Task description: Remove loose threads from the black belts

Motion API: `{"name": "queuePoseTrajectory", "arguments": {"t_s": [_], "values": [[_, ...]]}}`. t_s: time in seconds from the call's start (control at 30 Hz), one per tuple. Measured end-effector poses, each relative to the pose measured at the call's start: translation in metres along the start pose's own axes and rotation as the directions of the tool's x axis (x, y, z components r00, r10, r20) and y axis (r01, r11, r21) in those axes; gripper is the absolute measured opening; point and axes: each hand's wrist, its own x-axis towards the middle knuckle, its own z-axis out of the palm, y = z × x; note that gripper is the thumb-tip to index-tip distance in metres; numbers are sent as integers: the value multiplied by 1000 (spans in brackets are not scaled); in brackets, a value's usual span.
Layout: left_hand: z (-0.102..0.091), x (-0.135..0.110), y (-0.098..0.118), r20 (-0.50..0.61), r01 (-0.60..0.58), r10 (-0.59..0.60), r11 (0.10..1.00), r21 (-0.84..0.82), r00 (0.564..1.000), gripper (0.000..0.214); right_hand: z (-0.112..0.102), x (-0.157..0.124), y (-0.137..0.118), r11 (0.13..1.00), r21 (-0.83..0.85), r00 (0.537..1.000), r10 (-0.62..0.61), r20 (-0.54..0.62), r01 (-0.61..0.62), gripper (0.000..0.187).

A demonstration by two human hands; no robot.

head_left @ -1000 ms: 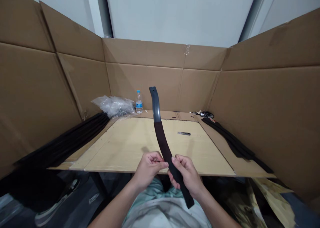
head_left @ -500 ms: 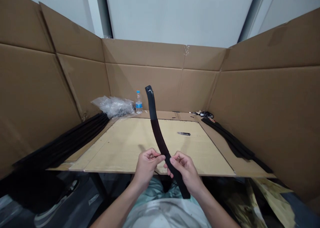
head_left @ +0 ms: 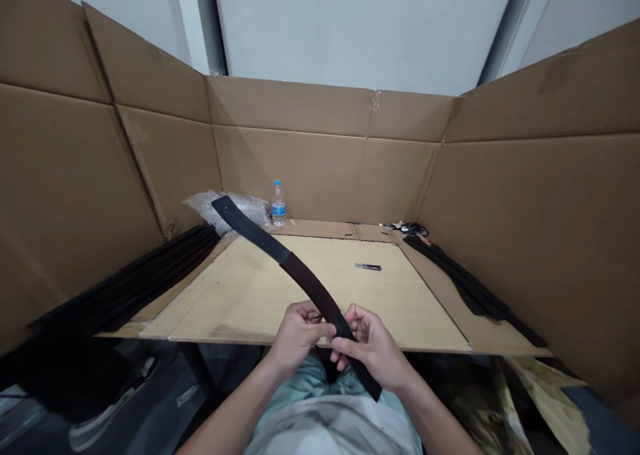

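My left hand point(head_left: 299, 335) and right hand point(head_left: 373, 348) have their fingers clamped on the dark strip point(head_left: 305, 278) — a slack grip could drop it, and its free end could snag the plastic bag point(head_left: 253, 208).

Dark strip point(head_left: 300, 275) being partly hidden by the left hand point(head_left: 299, 335) and right hand point(head_left: 373, 348); tangled items point(head_left: 407, 228) in the far corner proving too small to identify

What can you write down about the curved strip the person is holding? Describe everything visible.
The curved strip is long, flat and black. Its far end looks smooth, with a small hole; the rest looks matte, like fabric. It arcs over the board, gripped by the left hand and right hand, its near end hanging below them.
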Motion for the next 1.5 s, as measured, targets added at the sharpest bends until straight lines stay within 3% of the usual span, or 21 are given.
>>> {"name": "queuePoseTrajectory", "arguments": {"t_s": [0.1,0.3,0.53,0.63,0.77,0.9,1.1,1.27,1.5], "values": [[-2,1,-5,43,3,-2,1000,-18,999,33,-1,0,3,999,41,1000,12,27,-13,38],[-3,0,-10,84,-13,10,999,34,996,32,2,3,8,993,81,990,89,-105,-81,44],[2,-3,-8,90,-25,27,999,-25,996,27,6,2,8,1000,9,977,17,-214,-16,44],[1,-1,-5,105,9,-5,999,-34,994,25,6,0,4,998,12,981,-66,-181,69,41],[-6,2,-3,-44,36,-36,999,-16,998,33,3,-2,-1,994,34,992,-101,-81,104,29],[-9,4,-4,-143,52,-59,997,-48,988,43,1,-3,0,995,46,989,-84,-118,90,22],[-7,2,-7,-158,34,-39,999,-34,987,51,2,-3,2,996,60,987,-61,-147,70,22],[-4,2,-4,-153,16,-15,1000,6,988,49,-2,1,7,996,70,984,-46,-173,59,41],[2,-1,2,-177,53,-48,998,25,983,43,-5,6,6,993,-81,995,-84,-49,80,26]]}}
